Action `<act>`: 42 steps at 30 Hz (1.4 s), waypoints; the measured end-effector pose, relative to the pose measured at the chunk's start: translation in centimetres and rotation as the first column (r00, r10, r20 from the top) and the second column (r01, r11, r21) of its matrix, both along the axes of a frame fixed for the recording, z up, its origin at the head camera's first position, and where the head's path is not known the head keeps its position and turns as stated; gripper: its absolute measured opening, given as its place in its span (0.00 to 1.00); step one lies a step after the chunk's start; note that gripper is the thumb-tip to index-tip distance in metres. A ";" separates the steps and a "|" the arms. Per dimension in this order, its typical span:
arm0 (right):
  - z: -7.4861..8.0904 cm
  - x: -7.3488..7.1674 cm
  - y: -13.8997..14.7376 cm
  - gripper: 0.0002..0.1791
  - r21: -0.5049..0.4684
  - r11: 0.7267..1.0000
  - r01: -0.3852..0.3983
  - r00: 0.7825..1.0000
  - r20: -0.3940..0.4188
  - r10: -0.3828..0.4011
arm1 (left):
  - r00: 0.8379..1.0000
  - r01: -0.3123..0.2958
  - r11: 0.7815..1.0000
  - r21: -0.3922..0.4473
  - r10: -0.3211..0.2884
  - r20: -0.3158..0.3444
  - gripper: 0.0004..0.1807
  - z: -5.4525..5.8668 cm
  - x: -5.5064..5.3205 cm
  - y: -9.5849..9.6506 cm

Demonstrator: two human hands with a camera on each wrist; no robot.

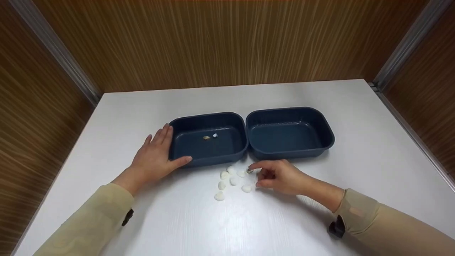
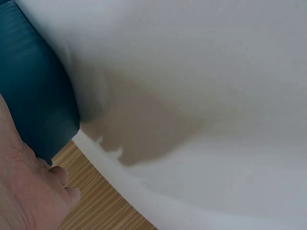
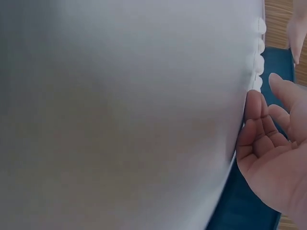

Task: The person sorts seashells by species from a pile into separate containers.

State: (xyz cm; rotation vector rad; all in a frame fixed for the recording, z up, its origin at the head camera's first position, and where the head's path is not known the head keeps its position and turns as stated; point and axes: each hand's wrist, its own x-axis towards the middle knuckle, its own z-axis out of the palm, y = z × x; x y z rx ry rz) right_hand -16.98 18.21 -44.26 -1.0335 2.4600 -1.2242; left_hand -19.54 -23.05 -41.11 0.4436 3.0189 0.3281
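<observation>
Two dark blue rectangular bins stand side by side. The left bin (image 1: pixel 213 161) has a small brownish piece (image 1: pixel 206 138) and a small pale blue piece (image 1: pixel 215 135) on its floor. Along its left side rests my left hand (image 1: pixel 153 156), fingers straight, thumb on the front rim. Several small white shell-like pieces (image 1: pixel 233 181) lie in front of the bins. Beside them my right hand (image 1: pixel 284 177) touches a small dark piece (image 1: pixel 250 171) with its index fingertip. The thumb is apart from that fingertip, and the other fingers are bent, as the right wrist view also shows.
The right bin (image 1: pixel 291 155) sits close against the left one, behind my right hand. A white table (image 1: pixel 227 227) carries everything. Brown wood-grain panels (image 1: pixel 227 42) enclose the back and both sides, with metal posts (image 1: pixel 408 46) in the corners.
</observation>
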 end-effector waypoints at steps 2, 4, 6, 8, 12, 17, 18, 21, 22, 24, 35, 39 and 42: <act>-0.2 -0.2 0.0 0.26 0.000 1.000 0.007 1.000 0.007 -0.007 | 1.000 -0.002 1.000 -0.004 0.002 0.001 0.70 0.0 0.0 0.0; -0.3 -0.3 -0.1 0.27 -0.004 1.000 0.011 1.000 0.018 -0.011 | 1.000 -0.003 1.000 -0.006 0.003 0.003 0.71 0.0 0.0 0.0; -0.4 -0.5 -0.1 0.28 -0.008 1.000 0.014 1.000 0.023 -0.014 | 1.000 -0.005 1.000 -0.008 0.005 0.003 0.71 0.0 -0.1 0.0; -0.5 -0.5 -0.2 0.28 -0.010 1.000 0.013 1.000 0.014 -0.012 | 1.000 -0.005 1.000 -0.007 0.005 0.002 0.71 0.1 -0.1 0.0; -0.7 -0.5 -0.4 0.28 0.021 1.000 0.019 1.000 -0.017 -0.019 | 1.000 -0.005 1.000 -0.005 0.005 0.001 0.70 0.2 0.0 0.0; -0.9 -0.5 -0.6 0.28 0.063 0.998 0.024 0.999 -0.035 -0.022 | 1.000 -0.002 1.000 -0.006 0.002 0.009 0.70 0.2 0.1 0.0; -0.9 -0.4 -0.6 0.28 0.068 0.997 0.025 0.999 -0.036 -0.022 | 1.000 -0.001 1.000 -0.005 0.001 0.009 0.70 0.2 0.1 0.0; -0.7 -0.4 -0.6 0.28 0.079 0.997 0.026 0.999 -0.044 -0.023 | 1.000 -0.002 1.000 -0.006 0.002 0.005 0.70 0.2 0.1 0.0; -0.6 -0.4 -0.6 0.28 0.082 0.996 0.026 0.999 -0.046 -0.023 | 1.000 -0.001 1.000 -0.006 0.001 0.002 0.70 0.2 0.1 0.0; -0.6 -0.3 -0.6 0.28 0.085 0.996 0.024 0.998 -0.051 -0.020 | 1.000 -0.001 1.000 -0.008 0.001 -0.001 0.69 0.2 0.1 0.0; -0.5 -0.2 -0.5 0.25 0.080 0.997 0.020 0.998 -0.056 -0.015 | 1.000 0.001 1.000 0.001 -0.001 -0.002 0.70 0.2 0.1 0.1; -0.6 -0.3 -0.5 0.22 0.071 0.997 0.016 0.998 -0.057 -0.012 | 1.000 0.000 1.000 -0.002 0.000 0.001 0.69 0.2 0.1 0.1; -0.7 -0.3 -0.5 0.20 0.061 0.998 0.013 0.999 -0.047 -0.010 | 1.000 -0.004 1.000 -0.011 0.004 0.003 0.69 0.2 0.2 0.2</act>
